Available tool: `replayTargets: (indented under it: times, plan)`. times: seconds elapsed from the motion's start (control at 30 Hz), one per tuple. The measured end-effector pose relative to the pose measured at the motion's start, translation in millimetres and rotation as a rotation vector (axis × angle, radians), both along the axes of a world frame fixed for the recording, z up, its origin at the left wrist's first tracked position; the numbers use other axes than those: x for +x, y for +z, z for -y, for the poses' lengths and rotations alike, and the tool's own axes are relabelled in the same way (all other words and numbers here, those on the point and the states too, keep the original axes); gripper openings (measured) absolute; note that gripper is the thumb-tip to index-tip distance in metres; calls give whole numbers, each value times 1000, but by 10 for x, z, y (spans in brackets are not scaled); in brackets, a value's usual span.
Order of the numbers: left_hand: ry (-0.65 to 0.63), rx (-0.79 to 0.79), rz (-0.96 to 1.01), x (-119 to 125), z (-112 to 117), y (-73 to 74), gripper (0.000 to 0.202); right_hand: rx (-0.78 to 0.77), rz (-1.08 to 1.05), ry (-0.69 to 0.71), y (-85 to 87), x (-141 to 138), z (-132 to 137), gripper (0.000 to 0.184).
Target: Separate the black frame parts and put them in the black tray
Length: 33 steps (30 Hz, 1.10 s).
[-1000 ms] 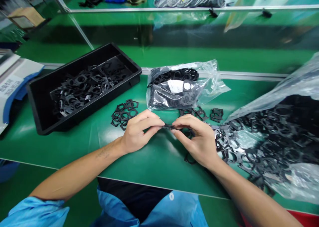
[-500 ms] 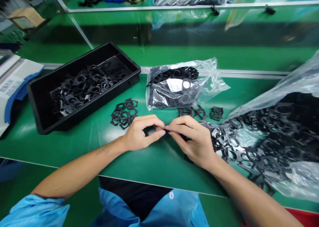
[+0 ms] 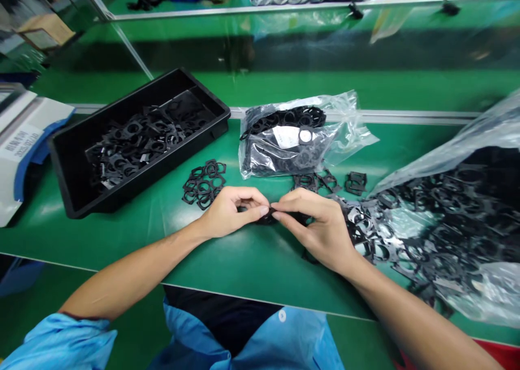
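Between my hands, above the green tabletop, is a small black plastic ring part (image 3: 266, 218), mostly hidden by the fingers. My left hand (image 3: 231, 213) is closed, pinching its left side between thumb and fingers. From the other side, my right hand (image 3: 319, 221) pinches the same part with thumb and forefinger. Just behind my left hand lies a flat cluster of black ring frames (image 3: 203, 185). A heap of similar black frames (image 3: 382, 240) spreads out beside my right hand, and a few separate frames (image 3: 356, 182) lie behind it.
A black tray (image 3: 140, 183) of frames stands at the left. A clear bag (image 3: 284, 153) of black parts lies at the back centre. The large open bag (image 3: 442, 148) spills frames at the right. At far left is a white and blue device (image 3: 34, 126).
Both hands stay together at nearly the same spot. My left fingers have closed in, and more of the black ring part now shows below the fingertips. The camera view has shifted slightly.
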State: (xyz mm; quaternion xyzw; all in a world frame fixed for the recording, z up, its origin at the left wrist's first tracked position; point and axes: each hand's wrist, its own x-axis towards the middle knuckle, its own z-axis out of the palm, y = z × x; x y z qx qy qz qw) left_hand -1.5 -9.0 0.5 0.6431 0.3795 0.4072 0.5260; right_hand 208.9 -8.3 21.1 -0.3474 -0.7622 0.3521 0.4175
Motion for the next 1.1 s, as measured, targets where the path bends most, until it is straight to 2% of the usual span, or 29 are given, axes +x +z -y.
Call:
replayTargets:
  times: [0.2,0.33,0.43,0.6,0.8,0.97,1.1]
  plan:
    - [69,417,-110,39,36,-7,13,-94,4,-76,53,2,8,8]
    - [59,473,-111,56,49,-7,10,-186,-32,-73,62,4,22,7]
    - [36,377,-66,53,56,17,17,-212,-64,-84,60,8,16,5]
    - [8,180,40,39,59,44,24,-277,-97,-73,43,1,-14,13]
    - [120,9,70,51,16,-33,26,-431,-180,-108,20,-14,-36,27]
    - [204,-65,84,53,-15,-62,30,-436,-178,-120,17,-14,-37,25]
    - [219,-133,72,58,4,-38,32,-425,-180,-142,0,-12,-28,24]
